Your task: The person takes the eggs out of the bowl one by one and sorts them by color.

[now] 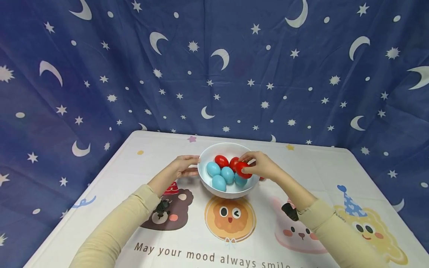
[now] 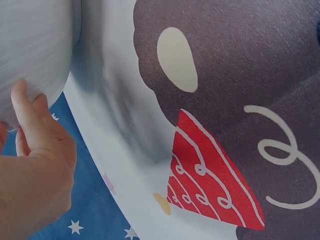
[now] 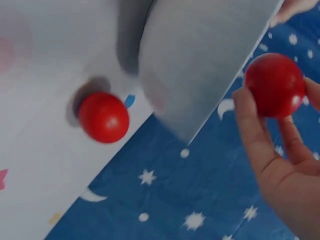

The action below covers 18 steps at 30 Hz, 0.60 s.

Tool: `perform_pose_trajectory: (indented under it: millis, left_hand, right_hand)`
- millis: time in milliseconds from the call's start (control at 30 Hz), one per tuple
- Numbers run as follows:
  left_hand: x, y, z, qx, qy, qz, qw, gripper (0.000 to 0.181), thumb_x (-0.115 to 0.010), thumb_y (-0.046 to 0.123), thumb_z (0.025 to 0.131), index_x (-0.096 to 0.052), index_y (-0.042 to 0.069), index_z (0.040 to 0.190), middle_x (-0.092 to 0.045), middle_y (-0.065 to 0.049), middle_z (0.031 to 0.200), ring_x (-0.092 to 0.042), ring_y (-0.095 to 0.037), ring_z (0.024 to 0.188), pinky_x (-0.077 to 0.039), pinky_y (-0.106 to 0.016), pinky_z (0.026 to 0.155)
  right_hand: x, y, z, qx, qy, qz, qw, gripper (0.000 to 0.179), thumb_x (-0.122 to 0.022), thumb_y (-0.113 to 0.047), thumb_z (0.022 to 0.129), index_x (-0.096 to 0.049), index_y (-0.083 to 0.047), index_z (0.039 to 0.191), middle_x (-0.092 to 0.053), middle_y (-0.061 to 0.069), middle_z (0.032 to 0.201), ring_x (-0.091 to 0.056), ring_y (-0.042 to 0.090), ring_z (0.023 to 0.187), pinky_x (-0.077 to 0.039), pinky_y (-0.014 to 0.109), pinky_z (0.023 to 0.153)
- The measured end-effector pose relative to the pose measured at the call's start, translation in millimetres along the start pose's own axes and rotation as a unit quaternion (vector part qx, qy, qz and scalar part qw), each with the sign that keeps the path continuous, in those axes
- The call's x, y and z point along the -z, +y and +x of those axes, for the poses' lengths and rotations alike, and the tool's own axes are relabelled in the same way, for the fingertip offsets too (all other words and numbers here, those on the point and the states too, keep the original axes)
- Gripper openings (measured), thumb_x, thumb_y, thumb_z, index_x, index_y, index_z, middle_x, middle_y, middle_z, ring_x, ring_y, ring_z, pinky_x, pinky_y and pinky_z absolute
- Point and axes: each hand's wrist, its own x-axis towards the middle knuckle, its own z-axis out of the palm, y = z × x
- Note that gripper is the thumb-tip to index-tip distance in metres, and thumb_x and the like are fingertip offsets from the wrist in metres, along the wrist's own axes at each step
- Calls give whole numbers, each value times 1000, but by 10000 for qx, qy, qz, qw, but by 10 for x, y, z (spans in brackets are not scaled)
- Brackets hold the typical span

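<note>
Tabletop, bowl of coloured eggs

Dark-blue cloth, printed with white moons, stars and dots, hung behind the white table cover. Cover prints, left to right: brown bear, round winking figure, pink rabbit, yellow smiling figure wearing a blue hat. Lettering ran below the bear and winking figure.

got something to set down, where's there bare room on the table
Free: the table between the right arm and the back-right corner, and between the left arm and the left edge. Crowded: the bowl, with eggs inside, the right hand over it, the left hand at its rim, a loose red egg to its right.
</note>
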Motion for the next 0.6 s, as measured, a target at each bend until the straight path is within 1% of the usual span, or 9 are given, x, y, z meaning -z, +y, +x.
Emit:
perform_pose_trajectory:
  millis: [67, 133, 200, 233, 300, 433, 600]
  left_hand:
    - [2, -4, -2, 24, 14, -10, 10000, 45, -58, 16, 95, -47, 8, 138, -51, -16, 132, -65, -12, 74, -62, -23, 73]
    - [2, -5, -1, 45, 27, -21, 10000, 45, -57, 16, 95, -47, 8, 138, -50, -16, 133, -65, -12, 75, -62, -23, 73]
    - [-1, -4, 8, 66, 32, -58, 10000, 45, -57, 15, 95, -47, 8, 138, -52, -15, 130, -64, -11, 74, -62, -22, 72]
    - [-4, -4, 11, 73, 30, -69, 9999, 45, -57, 15, 95, -47, 8, 138, -53, -14, 127, -64, -11, 73, -63, -22, 71]
    - [-9, -8, 19, 71, 11, -111, 9999, 45, -57, 14, 95, -47, 8, 138, -55, -13, 122, -64, -11, 73, -63, -22, 70]
    - [-10, -21, 25, 68, 14, -134, 9999, 46, -58, 14, 95, -47, 8, 138, -57, -9, 114, -63, -10, 71, -63, -21, 69]
    - [7, -28, 25, 75, 78, -153, 9998, 47, -59, 16, 94, -46, 9, 139, -58, -8, 114, -64, -10, 70, -63, -22, 70]
  right_hand:
    - [56, 56, -24, -56, 79, 207, 9997, 36, -66, -9, 83, -60, 0, 118, -59, 23, 118, -61, 38, 103, -64, 41, 71]
    - [125, 115, -43, -77, 140, 414, 9990, 38, -65, -11, 86, -58, 1, 121, -58, 24, 120, -61, 38, 104, -63, 41, 79]
    - [184, 170, -59, -148, 226, 562, 9981, 39, -64, -12, 87, -57, 2, 123, -57, 25, 123, -60, 39, 106, -61, 41, 87]
    - [204, 194, -69, -193, 246, 628, 9975, 40, -64, -13, 88, -56, 1, 124, -56, 25, 124, -60, 39, 107, -60, 41, 88]
    - [233, 236, -87, -284, 280, 720, 9966, 42, -64, -15, 88, -55, 1, 125, -55, 25, 126, -59, 38, 108, -59, 41, 90]
    - [278, 324, -117, -317, 342, 838, 9954, 43, -63, -15, 88, -54, 1, 127, -53, 25, 126, -60, 37, 107, -58, 42, 91]
    - [349, 465, -144, -375, 454, 891, 9943, 45, -61, -14, 89, -50, 1, 130, -51, 25, 127, -58, 37, 107, -58, 42, 92]
